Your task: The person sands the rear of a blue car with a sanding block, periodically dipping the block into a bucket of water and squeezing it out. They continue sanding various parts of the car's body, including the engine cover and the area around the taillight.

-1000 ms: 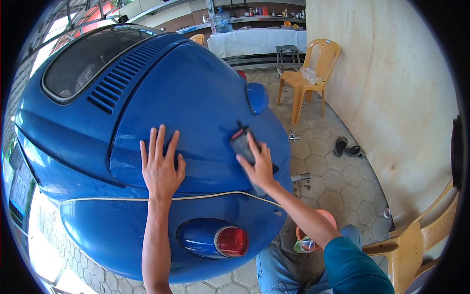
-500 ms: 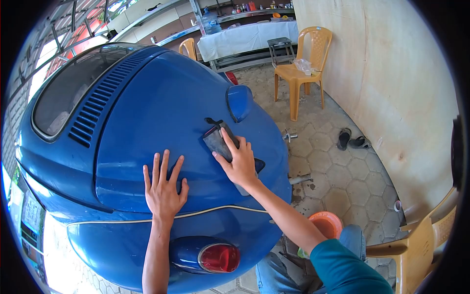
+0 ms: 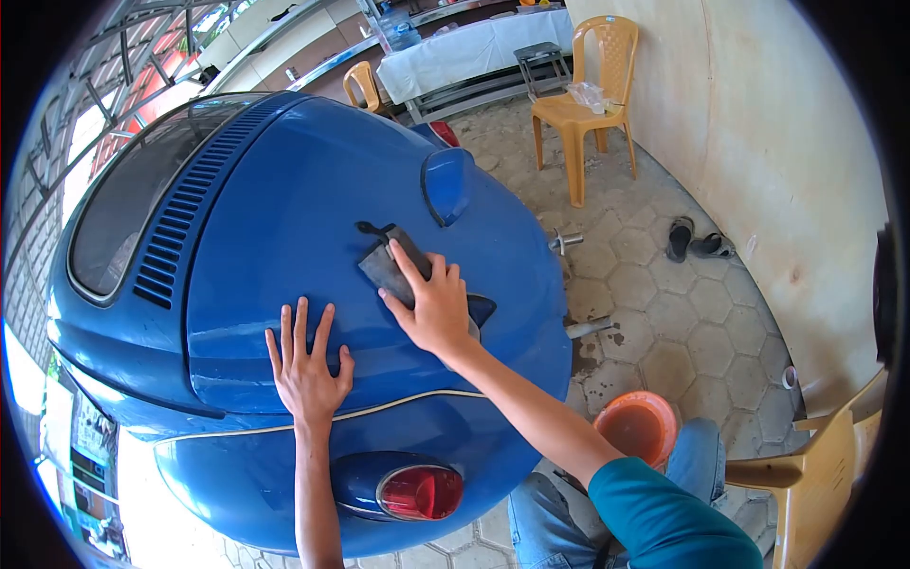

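Observation:
A blue car (image 3: 313, 180) with a rounded rear lid fills the left and middle of the view. My left hand (image 3: 311, 370) lies flat on the lid with its fingers spread, holding nothing. To its right, my right hand (image 3: 431, 308) grips a dark grey block (image 3: 387, 275) against the blue surface, its index finger stretched along the top. A small black part (image 3: 372, 229) shows just beyond the block. Below both hands are a cream trim strip (image 3: 379, 408) and a red tail light (image 3: 422, 493).
An orange bucket (image 3: 637, 429) of murky liquid stands by my knees. Yellow chairs (image 3: 573, 119) are at the back and lower right (image 3: 815, 465). Black sandals (image 3: 680, 239) lie on the paving near the pale wall (image 3: 758, 142). A cloth-covered table (image 3: 474, 52) is behind.
The view has shifted slightly. My right hand and the block have moved a little left across the lid. My left hand stays flat on the lid.

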A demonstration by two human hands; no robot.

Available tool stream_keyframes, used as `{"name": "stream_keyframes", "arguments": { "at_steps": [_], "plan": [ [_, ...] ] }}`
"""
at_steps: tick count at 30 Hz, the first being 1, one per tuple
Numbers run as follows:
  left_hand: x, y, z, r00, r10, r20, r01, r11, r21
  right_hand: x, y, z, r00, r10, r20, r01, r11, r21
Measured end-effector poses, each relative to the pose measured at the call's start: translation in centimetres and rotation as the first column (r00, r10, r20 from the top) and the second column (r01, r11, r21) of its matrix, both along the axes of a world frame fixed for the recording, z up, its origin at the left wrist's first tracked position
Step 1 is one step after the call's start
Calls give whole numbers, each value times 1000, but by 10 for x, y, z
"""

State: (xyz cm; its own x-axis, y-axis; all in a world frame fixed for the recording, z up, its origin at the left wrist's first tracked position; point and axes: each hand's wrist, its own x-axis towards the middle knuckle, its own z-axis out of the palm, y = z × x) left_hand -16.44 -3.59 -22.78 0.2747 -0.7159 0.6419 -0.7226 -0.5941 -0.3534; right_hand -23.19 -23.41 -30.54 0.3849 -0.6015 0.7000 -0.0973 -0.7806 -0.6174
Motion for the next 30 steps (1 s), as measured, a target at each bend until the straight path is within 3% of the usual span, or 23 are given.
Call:
{"name": "stream_keyframes", "arguments": {
  "at_steps": [2, 3, 4, 5, 6, 8, 10, 12, 14, 15, 16, 17, 19, 22, 24, 26, 30],
  "plan": [
    [4, -2, 3, 999, -16, 37, 17, 1000, -19, -10, -12, -18, 998, -70, -4, 70, 997, 31],
    [3, 0, 0, 999, -38, 33, 39, 999, -8, -36, -45, -46, 991, -90, -103, 114, 956, 269],
    [3, 2, -2, 998, -43, 34, 44, 999, -14, -45, -70, -71, 969, -164, -183, 225, 892, 391],
    [4, 2, -3, 998, -43, 36, 43, 999, -13, -59, -102, -97, 938, -126, -322, 297, 770, 564],
    [6, 4, -4, 999, -46, 29, 46, 999, -12, -64, -133, -143, 897, -150, -415, 400, 674, 621],
    [11, 4, -3, 998, -56, 21, 56, 998, -13, -77, -129, -155, 869, -159, -469, 431, 708, 559],
    [12, 3, -6, 998, -60, 20, 61, 998, -28, -84, -76, -142, 900, -156, -406, 360, 792, 493],
    [12, 4, -6, 997, -57, 42, 58, 998, -30, -86, -7, -122, 962, -25, -270, 120, 932, 341],
    [8, 6, -10, 997, -72, 18, 72, 997, -19, -80, 19, -125, 992, 21, -124, -30, 997, -73],
    [8, 8, -13, 997, -80, 16, 80, 997, -5, -76, 7, -123, 998, 5, -60, -9, 998, -60],
    [10, 8, -13, 996, -85, 21, 85, 996, 2, -69, -18, -113, 996, -39, -84, 51, 987, 150],
    [12, 7, -13, 996, -87, 32, 88, 996, -7, -65, -54, -102, 990, -67, -126, 107, 932, 347],
    [12, 6, -13, 995, -92, 29, 91, 996, 7, -47, -156, -132, 952, -126, -280, 279, 735, 618],
    [13, -1, -10, 997, -73, 34, 72, 997, 26, -46, -159, -143, 869, -207, -450, 451, 705, 547],
    [14, 0, -11, 998, -54, 36, 53, 998, 19, -78, -86, -136, 953, -121, -279, 241, 858, 453],
    [15, 0, -11, 998, -56, 35, 55, 998, 28, -105, -35, -184, 989, -69, -132, 96, 973, 211],
    [14, 0, -10, 998, -46, 40, 45, 999, 29, -106, -122, -243, 973, -130, -188, 227, 650, 725]
  ]
}}
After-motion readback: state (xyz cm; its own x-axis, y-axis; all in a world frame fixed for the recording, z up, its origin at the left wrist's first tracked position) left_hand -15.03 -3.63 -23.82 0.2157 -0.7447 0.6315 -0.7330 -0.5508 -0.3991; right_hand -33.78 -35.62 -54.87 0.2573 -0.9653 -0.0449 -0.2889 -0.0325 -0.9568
